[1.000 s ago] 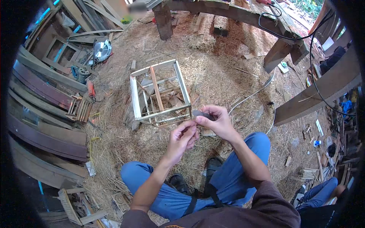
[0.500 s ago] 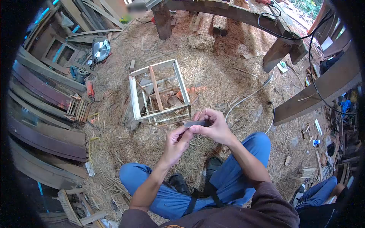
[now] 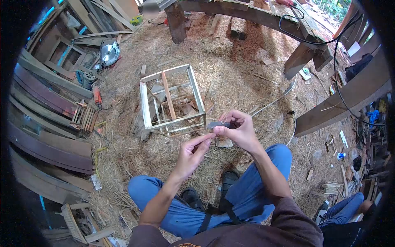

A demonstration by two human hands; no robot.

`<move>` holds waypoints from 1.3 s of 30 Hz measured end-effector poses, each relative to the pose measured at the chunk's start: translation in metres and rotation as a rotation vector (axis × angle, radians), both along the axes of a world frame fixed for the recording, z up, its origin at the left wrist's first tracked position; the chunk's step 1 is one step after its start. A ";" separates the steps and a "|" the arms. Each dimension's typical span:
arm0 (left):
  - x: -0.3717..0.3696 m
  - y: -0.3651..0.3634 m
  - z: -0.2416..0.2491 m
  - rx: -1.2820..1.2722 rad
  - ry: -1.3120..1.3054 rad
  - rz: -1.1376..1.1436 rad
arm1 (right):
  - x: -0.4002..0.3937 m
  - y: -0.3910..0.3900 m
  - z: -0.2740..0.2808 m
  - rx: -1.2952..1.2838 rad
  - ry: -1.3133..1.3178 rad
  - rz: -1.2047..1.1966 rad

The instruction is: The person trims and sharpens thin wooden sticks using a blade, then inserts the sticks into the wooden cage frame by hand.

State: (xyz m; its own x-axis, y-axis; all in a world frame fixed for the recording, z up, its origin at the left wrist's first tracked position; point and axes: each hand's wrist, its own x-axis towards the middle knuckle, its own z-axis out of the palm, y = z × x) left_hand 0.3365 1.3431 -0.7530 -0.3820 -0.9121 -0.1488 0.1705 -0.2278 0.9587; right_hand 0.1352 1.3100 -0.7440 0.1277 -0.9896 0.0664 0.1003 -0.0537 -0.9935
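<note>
Between the thumb and fingers of my right hand (image 3: 240, 131) is a small, flat, dark grey piece that looks like folded sandpaper (image 3: 218, 124). My left hand (image 3: 192, 154) sits just below and left of it, index finger and thumb closed, tips right by the right thumb. Whatever the left fingers pinch, I cannot tell. Past both hands, a pale wooden frame (image 3: 145, 105) stands on the floor, with a reddish-brown slat (image 3: 168, 95) across its top. A thin light curl (image 3: 224, 120) shows by the right fingers.
Wood shavings cover the floor (image 3: 247, 57). A circular saw (image 3: 109, 54) and an orange-red power tool (image 3: 97, 95) lie at left, beside stacked curved boards (image 3: 49, 152). A heavy wooden bench (image 3: 205, 7) spans the back; a black cable (image 3: 336, 78) hangs at right. Another person's leg (image 3: 343, 209) shows lower right.
My right hand has moved slightly right with the grey piece. My left fingertips have come off its left end and now sit a little lower.
</note>
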 end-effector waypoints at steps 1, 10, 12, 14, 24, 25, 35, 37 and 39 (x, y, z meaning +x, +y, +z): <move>0.001 0.000 -0.001 0.003 0.008 -0.006 | 0.000 0.000 -0.001 -0.011 0.008 -0.004; 0.010 0.006 -0.019 0.175 0.093 0.068 | -0.062 -0.015 0.019 -0.029 0.006 -0.372; 0.004 0.004 -0.019 0.174 0.100 0.093 | -0.033 -0.009 0.011 -0.008 0.033 -0.238; 0.001 0.000 -0.012 0.151 0.114 0.112 | -0.018 -0.011 0.003 -0.014 0.042 -0.105; 0.001 0.001 -0.021 0.084 0.086 0.067 | 0.019 0.013 -0.004 -0.345 0.548 -0.033; 0.001 0.001 -0.021 0.086 0.097 0.064 | 0.021 0.013 -0.008 -0.374 0.550 -0.038; 0.007 0.005 -0.023 -0.010 0.060 0.020 | 0.021 0.012 -0.008 -0.548 0.718 -0.084; 0.006 0.004 -0.021 0.008 0.054 0.019 | 0.018 0.009 -0.006 -0.563 0.729 -0.095; 0.005 0.003 -0.015 0.040 0.070 0.019 | 0.016 0.007 -0.005 -0.556 0.720 -0.109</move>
